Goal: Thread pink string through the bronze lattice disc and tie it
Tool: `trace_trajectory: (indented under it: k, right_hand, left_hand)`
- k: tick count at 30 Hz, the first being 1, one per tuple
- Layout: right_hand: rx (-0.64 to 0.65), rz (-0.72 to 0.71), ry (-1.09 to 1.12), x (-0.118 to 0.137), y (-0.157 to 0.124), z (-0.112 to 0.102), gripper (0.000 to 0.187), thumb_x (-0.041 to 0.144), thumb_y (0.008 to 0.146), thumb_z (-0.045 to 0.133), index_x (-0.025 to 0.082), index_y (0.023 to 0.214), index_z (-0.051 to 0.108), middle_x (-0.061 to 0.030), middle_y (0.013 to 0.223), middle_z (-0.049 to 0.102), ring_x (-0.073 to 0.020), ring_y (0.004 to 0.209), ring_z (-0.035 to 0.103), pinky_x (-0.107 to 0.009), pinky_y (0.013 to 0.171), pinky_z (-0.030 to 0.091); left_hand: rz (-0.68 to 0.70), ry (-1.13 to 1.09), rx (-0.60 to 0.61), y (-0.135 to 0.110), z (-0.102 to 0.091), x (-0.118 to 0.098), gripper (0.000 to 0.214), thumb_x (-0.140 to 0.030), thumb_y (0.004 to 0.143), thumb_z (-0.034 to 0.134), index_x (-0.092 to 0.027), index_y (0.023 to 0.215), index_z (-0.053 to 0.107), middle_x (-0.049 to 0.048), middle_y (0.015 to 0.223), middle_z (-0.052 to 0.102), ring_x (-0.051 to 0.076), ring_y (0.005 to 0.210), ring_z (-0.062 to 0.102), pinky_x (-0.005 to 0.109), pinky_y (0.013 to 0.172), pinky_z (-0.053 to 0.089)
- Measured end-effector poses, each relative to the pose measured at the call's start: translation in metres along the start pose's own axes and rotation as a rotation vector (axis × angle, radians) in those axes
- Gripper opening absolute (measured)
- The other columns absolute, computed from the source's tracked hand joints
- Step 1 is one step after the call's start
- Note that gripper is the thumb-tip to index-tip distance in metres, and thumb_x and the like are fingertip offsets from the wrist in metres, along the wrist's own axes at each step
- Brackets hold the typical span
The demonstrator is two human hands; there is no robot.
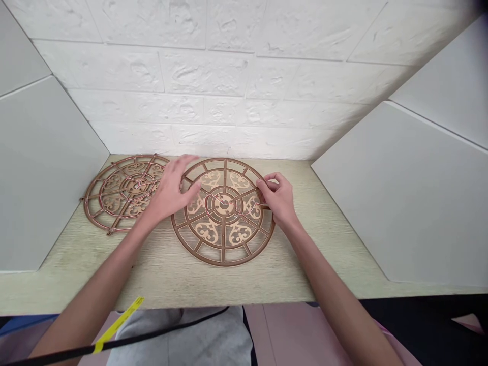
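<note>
**Head cam: both hands on a bronze lattice disc (223,256) sitting mid-shelf**

Right hand (278,198) is pinching the disc's lattice around 3 o'clock, fingers curled tight with the thumb tucked in close. Left hand (171,188) is spreading wide open over the disc's 10 o'clock side, holding nothing, though I can't tell if the fingertips are touching it. A second lattice disc (91,203) is lying flat at 9 o'clock from the first, just beside it, on the wood-look tabletop (213,279). A white brick wall (198,76) is running along 12 o'clock, with grey side panels (46,168) closing in at 9 and 3. A yellow tag (118,320) is dangling on a black cord (160,328) near 6 o'clock.
</note>
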State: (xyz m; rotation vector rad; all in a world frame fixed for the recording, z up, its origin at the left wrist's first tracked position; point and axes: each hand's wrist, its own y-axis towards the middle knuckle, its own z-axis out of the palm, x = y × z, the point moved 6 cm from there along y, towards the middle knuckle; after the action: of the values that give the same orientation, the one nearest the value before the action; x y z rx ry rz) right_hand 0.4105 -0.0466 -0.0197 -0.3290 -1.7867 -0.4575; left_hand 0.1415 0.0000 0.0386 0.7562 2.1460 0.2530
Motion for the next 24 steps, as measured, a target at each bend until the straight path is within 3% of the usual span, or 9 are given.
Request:
trace_trajectory:
  k: [3,5,8,10,12,15,17,20,24]
  right_hand:
    - [0.029,-0.052,-0.006,0.003,0.006,0.003,0.034,0.049,0.074,0.067,0.023,0.083,0.047,0.0059,0.055,0.050,-0.0100,0.047,0.038,-0.021,0.043,0.030]
    - [0.075,-0.138,-0.056,0.012,0.013,0.005,0.034,0.050,0.075,0.067,0.022,0.082,0.049,0.0053,0.054,0.050,-0.0100,0.048,0.037,-0.022,0.044,0.027]
    - [0.124,-0.289,-0.176,0.033,0.028,0.005,0.032,0.049,0.080,0.065,0.021,0.081,0.050,0.0051,0.053,0.048,-0.0112,0.049,0.036,-0.025,0.048,0.027]
    - [0.135,-0.418,-0.285,0.050,0.037,0.005,0.027,0.046,0.085,0.061,0.021,0.080,0.051,0.0022,0.059,0.053,-0.0142,0.055,0.045,-0.028,0.055,0.036]
    - [0.109,-0.582,-0.427,0.070,0.040,0.007,0.018,0.039,0.089,0.058,0.021,0.086,0.057,-0.0042,0.079,0.064,-0.0206,0.076,0.059,-0.035,0.073,0.045]
    - [-0.034,-0.800,-0.593,0.097,0.022,0.014,0.018,0.034,0.092,0.054,0.021,0.102,0.061,-0.0113,0.108,0.066,-0.0289,0.107,0.057,-0.047,0.095,0.043]
    - [-0.040,-0.897,-0.588,0.105,-0.002,0.027,0.015,0.033,0.095,0.052,0.021,0.098,0.060,-0.0110,0.108,0.066,-0.0276,0.108,0.057,-0.048,0.097,0.044]
    - [0.095,-0.993,-0.586,0.102,-0.037,0.055,0.010,0.030,0.096,0.054,0.022,0.093,0.059,-0.0110,0.118,0.063,-0.0280,0.121,0.053,-0.049,0.103,0.043]
    - [0.166,-0.965,-0.631,0.084,-0.050,0.076,0.011,0.029,0.098,0.051,0.021,0.098,0.059,-0.0130,0.129,0.058,-0.0300,0.133,0.045,-0.051,0.108,0.040]
  left_hand:
    - [-0.453,-0.389,0.026,-0.005,0.008,0.024,0.098,-0.049,0.076,0.078,-0.023,0.155,0.026,0.0160,0.149,0.045,0.029,0.135,0.050,0.044,0.109,0.048]
    - [-0.655,-0.683,0.131,-0.012,0.020,0.029,0.094,-0.047,0.071,0.084,-0.022,0.149,0.038,0.0154,0.139,0.056,0.027,0.120,0.062,0.035,0.093,0.057]
    - [-0.796,-0.945,0.216,-0.019,0.030,0.026,0.077,-0.036,0.062,0.092,-0.018,0.128,0.057,0.0143,0.121,0.068,0.024,0.101,0.071,0.025,0.072,0.059]
    - [-0.830,-1.018,0.235,-0.021,0.034,0.025,0.075,-0.030,0.059,0.094,-0.017,0.123,0.057,0.0145,0.116,0.070,0.024,0.093,0.073,0.025,0.066,0.059]
    - [-0.833,-1.054,0.245,-0.023,0.039,0.023,0.078,-0.027,0.060,0.093,-0.018,0.126,0.054,0.0146,0.113,0.071,0.025,0.088,0.074,0.026,0.065,0.058]
    - [-0.797,-1.078,0.170,-0.023,0.046,0.025,0.081,-0.030,0.064,0.092,-0.019,0.132,0.049,0.0145,0.112,0.071,0.024,0.089,0.074,0.027,0.070,0.059]
    - [-0.746,-1.077,0.116,-0.021,0.049,0.026,0.077,-0.033,0.066,0.090,-0.018,0.130,0.051,0.0146,0.115,0.071,0.024,0.093,0.073,0.029,0.073,0.059]
    - [-0.640,-1.082,0.044,-0.017,0.050,0.025,0.063,-0.037,0.068,0.088,-0.016,0.120,0.059,0.0135,0.117,0.070,0.023,0.098,0.072,0.027,0.075,0.059]
    - [-0.591,-1.106,-0.055,-0.016,0.045,0.025,0.059,-0.037,0.066,0.088,-0.017,0.115,0.060,0.0107,0.115,0.071,0.021,0.101,0.071,0.023,0.075,0.057]
